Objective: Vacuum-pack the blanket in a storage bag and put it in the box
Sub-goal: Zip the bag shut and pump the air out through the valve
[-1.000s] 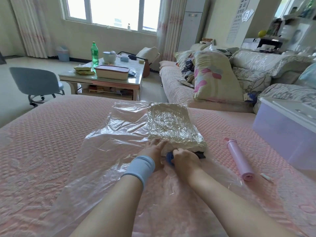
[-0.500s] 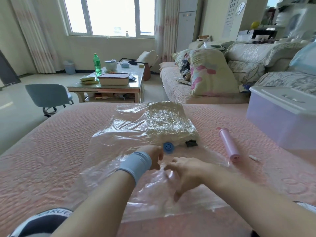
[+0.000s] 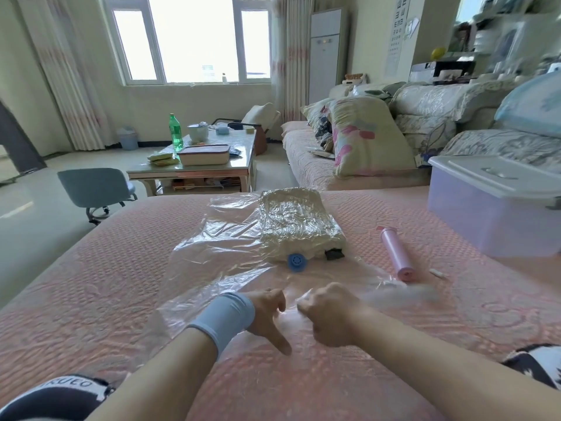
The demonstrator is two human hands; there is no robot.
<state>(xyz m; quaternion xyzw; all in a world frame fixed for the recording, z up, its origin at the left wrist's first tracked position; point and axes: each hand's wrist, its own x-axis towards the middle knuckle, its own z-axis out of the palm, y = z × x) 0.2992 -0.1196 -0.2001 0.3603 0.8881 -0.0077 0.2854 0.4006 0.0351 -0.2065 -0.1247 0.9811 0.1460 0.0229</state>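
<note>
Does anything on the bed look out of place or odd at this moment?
Only small things. The pink pump and a small white piece lie loose on the bedspread, right of the bag. The box has its lid on, so the packed blanket cannot go in yet.

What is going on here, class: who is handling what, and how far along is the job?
A person kneels at a pink bed with both hands on the near edge of a clear storage bag. The left hand rests open on the plastic; the right hand is closed on it. The blanket inside looks shrunk tight, with a blue valve beside it. The pink pump lies aside. The box has its lid on.
</note>
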